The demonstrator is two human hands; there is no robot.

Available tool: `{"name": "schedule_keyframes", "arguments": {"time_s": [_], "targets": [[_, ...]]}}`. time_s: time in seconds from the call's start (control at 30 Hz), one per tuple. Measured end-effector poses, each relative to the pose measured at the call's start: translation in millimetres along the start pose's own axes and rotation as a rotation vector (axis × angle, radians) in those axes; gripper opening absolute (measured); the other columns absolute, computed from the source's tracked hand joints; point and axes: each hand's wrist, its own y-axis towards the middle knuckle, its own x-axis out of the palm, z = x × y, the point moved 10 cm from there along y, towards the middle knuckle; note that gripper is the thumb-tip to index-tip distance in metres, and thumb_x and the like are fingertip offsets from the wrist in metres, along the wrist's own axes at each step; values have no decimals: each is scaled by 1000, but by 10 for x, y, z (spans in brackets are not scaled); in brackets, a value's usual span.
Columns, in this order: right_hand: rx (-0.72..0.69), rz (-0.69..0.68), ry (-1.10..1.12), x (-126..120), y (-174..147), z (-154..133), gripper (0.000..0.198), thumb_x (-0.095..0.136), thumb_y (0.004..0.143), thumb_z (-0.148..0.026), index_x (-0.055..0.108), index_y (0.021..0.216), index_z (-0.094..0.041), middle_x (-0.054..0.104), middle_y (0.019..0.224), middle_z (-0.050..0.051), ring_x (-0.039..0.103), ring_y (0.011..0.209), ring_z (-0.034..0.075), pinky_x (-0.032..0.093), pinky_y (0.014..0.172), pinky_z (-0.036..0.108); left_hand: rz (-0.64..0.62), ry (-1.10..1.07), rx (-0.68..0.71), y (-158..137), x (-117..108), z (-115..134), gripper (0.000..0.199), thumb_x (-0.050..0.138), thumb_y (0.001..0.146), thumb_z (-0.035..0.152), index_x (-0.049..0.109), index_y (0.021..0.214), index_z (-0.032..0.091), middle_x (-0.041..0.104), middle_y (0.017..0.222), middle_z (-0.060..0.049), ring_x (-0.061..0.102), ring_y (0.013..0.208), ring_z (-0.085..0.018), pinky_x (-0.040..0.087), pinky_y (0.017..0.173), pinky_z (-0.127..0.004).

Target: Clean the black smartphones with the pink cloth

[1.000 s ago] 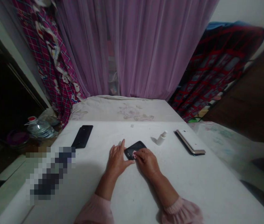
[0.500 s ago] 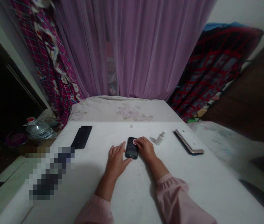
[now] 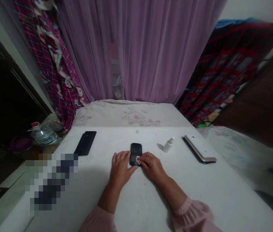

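Observation:
A black smartphone [image 3: 136, 149] lies flat on the white-covered table, screen up. My left hand [image 3: 120, 168] holds it at the lower left, thumb at the bottom edge and fingers along the left side. Pinched in the fingertips of my right hand [image 3: 153, 166] is a small pink-and-white cloth [image 3: 138, 159], pressed on the lower part of the screen. To the right of the phone stands a small white spray bottle [image 3: 169, 145], upright.
Black phones [image 3: 86, 143] lie at the left, near a pixelated patch. Stacked phones, a white one [image 3: 196, 146] on top, lie at the right. A tiny pale square [image 3: 137, 131] sits farther back. Purple curtains [image 3: 151, 51] hang behind; a water jug [image 3: 43, 133] stands left of the table.
My right hand has moved the cloth down the screen, from the upper right to the bottom. My left hand stays at the phone's lower left. The view has shifted slightly.

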Motion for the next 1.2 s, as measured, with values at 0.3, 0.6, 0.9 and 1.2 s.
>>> {"name": "schedule_keyframes", "arguments": {"time_s": [0.3,0.6,0.9,1.2], "targets": [[-10,-91,30,18,101,-22,17,60,84,-13,74,84,-22,66,80,3,62,76,14,47,69,23,-34,13,34,-2,34,33,55,63,86,41,50,134,18,58,133,-12,49,125,-31,27,110,-57],[0,-107,80,46,170,47,17,60,84,-13,74,83,-22,65,80,3,61,76,14,47,70,23,-76,-23,15,42,66,10,51,65,85,40,53,132,21,60,132,-11,52,123,-32,30,106,-60],[138,112,5,31,616,495,18,56,86,-20,74,88,-22,66,84,5,61,81,17,48,74,28,-75,-23,2,49,61,3,52,68,82,36,55,130,22,60,131,-12,53,122,-33,31,106,-62],[103,177,94,-8,398,328,22,51,88,-21,73,86,-23,63,83,6,60,80,19,49,73,30,-58,14,18,18,68,3,55,68,82,40,54,132,22,60,131,-11,54,122,-33,33,106,-60]]}}
